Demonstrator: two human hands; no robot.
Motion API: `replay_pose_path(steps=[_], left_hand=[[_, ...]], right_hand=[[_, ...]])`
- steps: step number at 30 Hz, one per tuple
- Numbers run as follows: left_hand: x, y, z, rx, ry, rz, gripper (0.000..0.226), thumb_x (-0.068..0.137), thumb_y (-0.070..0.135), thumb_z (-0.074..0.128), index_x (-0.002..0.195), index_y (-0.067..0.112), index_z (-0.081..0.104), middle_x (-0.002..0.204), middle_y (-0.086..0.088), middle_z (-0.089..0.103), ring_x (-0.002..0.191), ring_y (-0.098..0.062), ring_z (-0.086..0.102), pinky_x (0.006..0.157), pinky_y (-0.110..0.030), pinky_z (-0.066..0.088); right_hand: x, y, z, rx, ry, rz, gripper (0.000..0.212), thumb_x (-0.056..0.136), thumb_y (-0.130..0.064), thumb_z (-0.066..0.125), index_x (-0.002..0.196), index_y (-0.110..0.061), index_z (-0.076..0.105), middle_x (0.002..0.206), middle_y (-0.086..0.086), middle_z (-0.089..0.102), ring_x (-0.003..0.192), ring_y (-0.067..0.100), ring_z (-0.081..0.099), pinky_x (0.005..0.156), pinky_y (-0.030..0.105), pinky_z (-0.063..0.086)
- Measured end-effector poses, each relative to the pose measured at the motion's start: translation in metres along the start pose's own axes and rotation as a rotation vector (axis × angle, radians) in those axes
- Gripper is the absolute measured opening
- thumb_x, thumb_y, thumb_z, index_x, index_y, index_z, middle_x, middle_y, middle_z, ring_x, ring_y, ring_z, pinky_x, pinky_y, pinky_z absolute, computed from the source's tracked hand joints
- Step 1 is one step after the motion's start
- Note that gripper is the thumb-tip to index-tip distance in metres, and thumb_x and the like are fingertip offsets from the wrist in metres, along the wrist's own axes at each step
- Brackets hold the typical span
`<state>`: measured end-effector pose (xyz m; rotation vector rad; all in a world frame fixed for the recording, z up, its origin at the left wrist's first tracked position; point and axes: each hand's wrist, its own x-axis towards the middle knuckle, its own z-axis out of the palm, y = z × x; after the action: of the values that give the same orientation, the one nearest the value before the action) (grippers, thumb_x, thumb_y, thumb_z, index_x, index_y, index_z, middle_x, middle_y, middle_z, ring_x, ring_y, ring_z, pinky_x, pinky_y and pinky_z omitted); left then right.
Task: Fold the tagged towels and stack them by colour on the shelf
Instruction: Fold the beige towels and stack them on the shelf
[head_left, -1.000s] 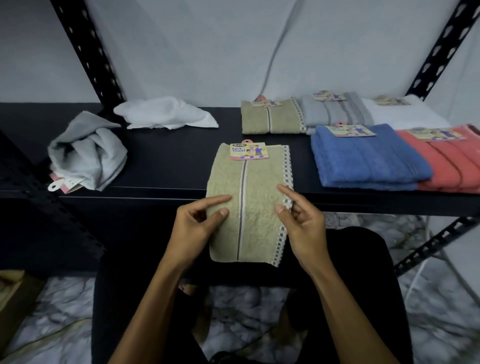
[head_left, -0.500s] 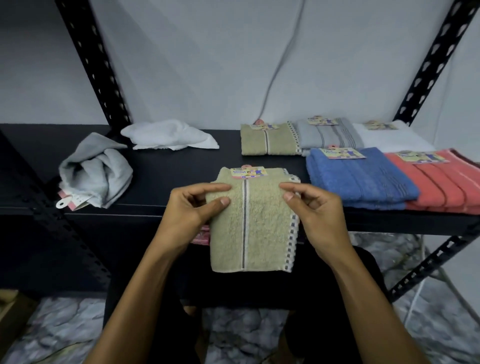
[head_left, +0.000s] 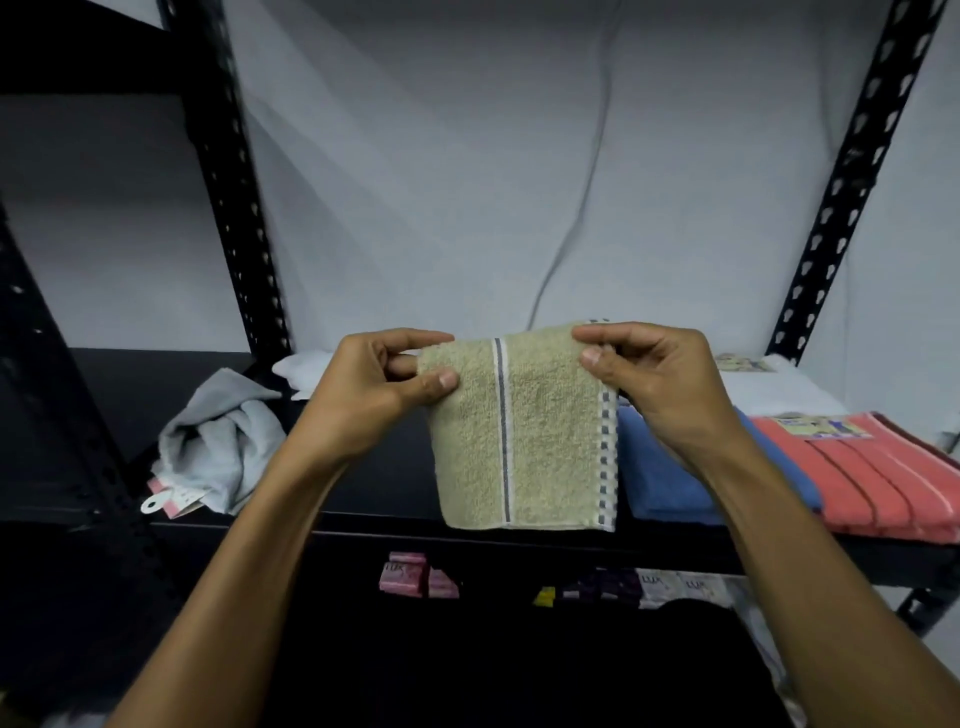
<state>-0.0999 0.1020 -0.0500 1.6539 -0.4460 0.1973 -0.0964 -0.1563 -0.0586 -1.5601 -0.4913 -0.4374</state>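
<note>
A folded olive-green towel (head_left: 524, 436) with a grey stripe hangs in the air in front of the black shelf (head_left: 374, 467). My left hand (head_left: 384, 384) pinches its top left corner and my right hand (head_left: 644, 374) pinches its top right corner. Behind it lie a folded blue towel (head_left: 670, 478) and a folded coral towel (head_left: 872, 478) with a paper tag on top. A folded white towel (head_left: 779, 389) sits at the back right. The towel in my hands hides the other folded towels behind it.
A crumpled grey towel (head_left: 218, 441) with a pink tag lies at the shelf's left. A loose white towel (head_left: 301, 369) lies behind my left hand. Black perforated uprights (head_left: 239, 208) stand left and right. Small packets (head_left: 415, 577) sit on the level below.
Both hands lifted the olive towel off the shelf's front edge and raised it upright in the air. The view tilted upward.
</note>
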Motion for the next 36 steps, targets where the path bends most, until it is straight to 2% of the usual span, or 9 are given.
replay_pose_path(steps=[6, 10, 13, 16, 20, 22, 24, 30, 36], left_hand=[[0.003, -0.003, -0.004, 0.134, 0.091, -0.021, 0.039, 0.076, -0.005, 0.077, 0.112, 0.006, 0.068, 0.087, -0.004, 0.077, 0.086, -0.014, 0.074, 0.079, -0.025, 0.058], [0.005, -0.010, -0.007, 0.392, 0.148, 0.020, 0.034, 0.075, 0.007, 0.083, 0.107, 0.015, 0.073, 0.083, 0.004, 0.077, 0.083, -0.004, 0.072, 0.079, -0.022, 0.056], [0.006, -0.015, -0.006, 0.523, 0.184, 0.063, 0.027, 0.071, 0.015, 0.087, 0.095, 0.022, 0.076, 0.075, 0.010, 0.074, 0.073, 0.001, 0.070, 0.067, -0.014, 0.050], [0.007, -0.019, -0.006, 0.618, 0.215, 0.126, 0.024, 0.071, 0.017, 0.085, 0.083, 0.035, 0.074, 0.073, 0.005, 0.072, 0.069, -0.005, 0.064, 0.062, -0.019, 0.046], [0.010, -0.020, -0.010, 0.549, 0.165, 0.131, 0.021, 0.072, 0.020, 0.082, 0.076, 0.036, 0.070, 0.087, 0.007, 0.069, 0.089, -0.005, 0.063, 0.080, -0.029, 0.049], [0.012, -0.021, -0.013, 0.434, 0.037, 0.104, 0.017, 0.075, 0.018, 0.080, 0.084, 0.025, 0.067, 0.088, 0.006, 0.071, 0.088, -0.005, 0.065, 0.079, -0.030, 0.050], [0.013, -0.023, -0.015, 0.304, -0.059, 0.077, 0.018, 0.081, 0.005, 0.077, 0.092, 0.011, 0.063, 0.076, 0.000, 0.066, 0.071, -0.007, 0.060, 0.067, -0.023, 0.047], [0.016, -0.033, -0.019, 0.131, -0.094, 0.057, 0.025, 0.085, 0.000, 0.069, 0.109, 0.007, 0.067, 0.092, -0.006, 0.076, 0.090, -0.015, 0.071, 0.079, -0.021, 0.054], [0.044, -0.043, -0.035, 0.187, -0.097, 0.032, 0.022, 0.087, 0.000, 0.069, 0.108, 0.004, 0.068, 0.096, -0.007, 0.075, 0.093, -0.016, 0.071, 0.077, -0.021, 0.055]], right_hand=[[0.000, 0.005, 0.003, -0.057, -0.079, 0.123, 0.057, 0.059, -0.015, 0.082, 0.114, -0.018, 0.069, 0.098, 0.001, 0.075, 0.091, 0.014, 0.072, 0.087, 0.030, 0.057], [0.006, 0.009, 0.004, -0.293, -0.120, 0.176, 0.046, 0.058, -0.030, 0.091, 0.100, -0.032, 0.074, 0.096, 0.016, 0.073, 0.088, 0.028, 0.070, 0.089, 0.048, 0.057], [0.013, 0.012, 0.004, -0.493, -0.158, 0.124, 0.027, 0.076, -0.026, 0.083, 0.100, -0.033, 0.074, 0.081, 0.021, 0.065, 0.068, 0.026, 0.057, 0.072, 0.037, 0.051], [0.016, 0.009, 0.005, -0.625, -0.174, 0.078, 0.020, 0.080, -0.021, 0.078, 0.094, -0.033, 0.070, 0.089, 0.001, 0.058, 0.076, 0.013, 0.055, 0.070, 0.025, 0.042], [0.015, 0.007, 0.003, -0.559, -0.264, 0.122, 0.016, 0.086, -0.016, 0.072, 0.094, -0.026, 0.063, 0.117, -0.013, 0.059, 0.113, 0.005, 0.056, 0.094, 0.027, 0.046], [0.015, 0.008, 0.002, -0.442, -0.275, 0.127, 0.014, 0.088, -0.011, 0.070, 0.095, -0.021, 0.064, 0.099, -0.018, 0.067, 0.096, 0.004, 0.063, 0.087, 0.028, 0.049], [0.014, 0.009, 0.000, -0.343, -0.259, 0.105, 0.016, 0.089, -0.005, 0.068, 0.099, -0.017, 0.066, 0.086, -0.012, 0.069, 0.081, 0.008, 0.065, 0.078, 0.029, 0.053], [0.022, 0.019, -0.002, -0.294, -0.241, 0.097, 0.026, 0.085, -0.009, 0.073, 0.107, -0.022, 0.072, 0.106, 0.026, 0.065, 0.094, 0.032, 0.069, 0.092, 0.043, 0.056], [0.049, 0.029, 0.008, -0.353, -0.275, 0.085, 0.025, 0.085, -0.010, 0.073, 0.106, -0.025, 0.071, 0.102, 0.016, 0.071, 0.093, 0.027, 0.071, 0.090, 0.036, 0.057]])
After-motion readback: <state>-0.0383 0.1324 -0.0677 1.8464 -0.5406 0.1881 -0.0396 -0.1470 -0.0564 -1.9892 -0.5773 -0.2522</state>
